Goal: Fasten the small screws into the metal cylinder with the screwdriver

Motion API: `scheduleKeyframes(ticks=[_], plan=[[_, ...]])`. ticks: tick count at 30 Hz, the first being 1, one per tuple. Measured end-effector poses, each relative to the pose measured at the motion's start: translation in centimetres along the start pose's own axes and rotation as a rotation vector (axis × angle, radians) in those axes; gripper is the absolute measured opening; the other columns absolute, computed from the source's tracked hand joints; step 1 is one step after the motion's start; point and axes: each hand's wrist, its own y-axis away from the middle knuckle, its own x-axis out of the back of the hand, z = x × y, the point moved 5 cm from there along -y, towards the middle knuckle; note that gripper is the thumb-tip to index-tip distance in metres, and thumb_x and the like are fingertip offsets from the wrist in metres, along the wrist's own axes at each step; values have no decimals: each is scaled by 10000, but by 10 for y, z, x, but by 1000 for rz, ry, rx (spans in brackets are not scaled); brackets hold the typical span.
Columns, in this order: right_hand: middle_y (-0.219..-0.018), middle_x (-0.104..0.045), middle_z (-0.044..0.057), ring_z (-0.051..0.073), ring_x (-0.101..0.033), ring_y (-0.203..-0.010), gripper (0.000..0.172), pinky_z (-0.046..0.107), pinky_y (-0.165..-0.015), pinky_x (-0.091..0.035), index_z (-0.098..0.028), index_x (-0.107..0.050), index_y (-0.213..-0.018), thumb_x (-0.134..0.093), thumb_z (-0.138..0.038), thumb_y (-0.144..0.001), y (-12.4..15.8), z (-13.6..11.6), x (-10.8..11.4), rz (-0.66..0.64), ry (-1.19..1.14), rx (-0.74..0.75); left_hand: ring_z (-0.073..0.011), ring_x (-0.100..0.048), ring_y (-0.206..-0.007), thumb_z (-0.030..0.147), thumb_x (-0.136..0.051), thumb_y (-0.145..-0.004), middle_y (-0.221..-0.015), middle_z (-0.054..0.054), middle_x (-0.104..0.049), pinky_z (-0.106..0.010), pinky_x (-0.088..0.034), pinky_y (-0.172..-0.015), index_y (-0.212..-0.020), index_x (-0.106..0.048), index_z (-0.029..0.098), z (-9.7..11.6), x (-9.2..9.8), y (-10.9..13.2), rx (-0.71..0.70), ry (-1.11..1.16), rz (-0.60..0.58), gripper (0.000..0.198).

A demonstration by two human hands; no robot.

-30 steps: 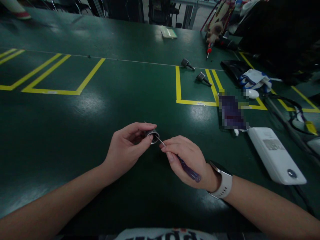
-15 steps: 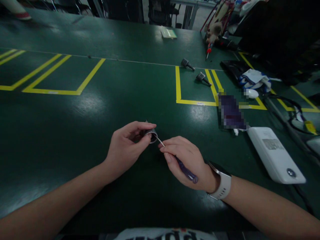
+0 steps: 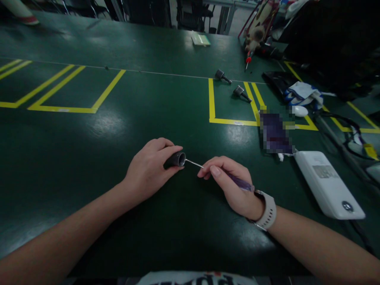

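Observation:
My left hand (image 3: 150, 168) is closed around a dark, hollow cylindrical part (image 3: 177, 159), its round open end turned to the right. In my right hand (image 3: 230, 182) is a screwdriver (image 3: 242, 183) with a translucent purple handle and a thin metal shaft. The shaft points left, and its tip is at the rim of the part's opening; whether it touches cannot be made out. Much of the part lies hidden behind my left fingers.
Two dark metal parts with stems (image 3: 242, 93) lie by the yellow tape. To the right are a blurred phone (image 3: 276, 132), a white power bank (image 3: 329, 184), cables and gloves (image 3: 304, 95). A red screwdriver (image 3: 248, 60) and a green-white pad (image 3: 201, 39) lie farther back.
My right hand has moved right, drawing the screwdriver's tip back from inside the part to its rim. My left hand has turned the part so its opening faces more to the right.

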Motion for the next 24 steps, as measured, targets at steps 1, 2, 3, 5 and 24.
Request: scheduleKeyframes(ticks=[1, 2, 3, 5, 24], plan=[[-776, -645, 31, 133, -600, -708, 160, 270, -641, -487, -156, -633, -838, -500, -226, -892, 0, 2, 0, -3, -28, -17, -261, -553, -924, 308, -644, -715, -978, -81, -612, -399, -460, -796, -961, -652, 206, 0, -1, -1, -21, -23, -5, 266], [-748, -635, 19, 123, -589, -681, 146, 258, -620, -477, -158, -625, -832, -512, -232, -889, 0, 3, 1, -4, -54, -35, -255, -547, -915, 318, -651, -709, -955, -76, -607, -389, -452, -794, -913, -639, 201, -1, -2, -1, -30, -33, -12, 235], [-720, -620, 6, 112, -575, -653, 129, 244, -599, -466, -163, -616, -829, -526, -236, -884, 0, 5, 1, -5, -78, -55, -245, -545, -894, 325, -654, -705, -934, -71, -601, -378, -450, -779, -881, -615, 194, -2, -4, -2, -27, -32, -16, 222], [-678, -589, -19, 91, -546, -605, 88, 219, -562, -443, -171, -598, -823, -559, -236, -867, 0, 8, 0, -9, -122, -91, -218, -548, -826, 329, -646, -711, -896, -57, -590, -349, -454, -714, -865, -552, 184, -6, -7, -2, 10, -7, -11, 230], [-824, -651, 92, 170, -600, -795, 128, 335, -746, -485, -121, -619, -898, -508, -106, -835, 4, -20, -15, -120, 216, 183, -127, -491, -610, 198, -497, -844, -643, -4, -525, -254, -365, -563, -655, -511, 157, 9, -20, 1, -213, -20, -15, 194]])
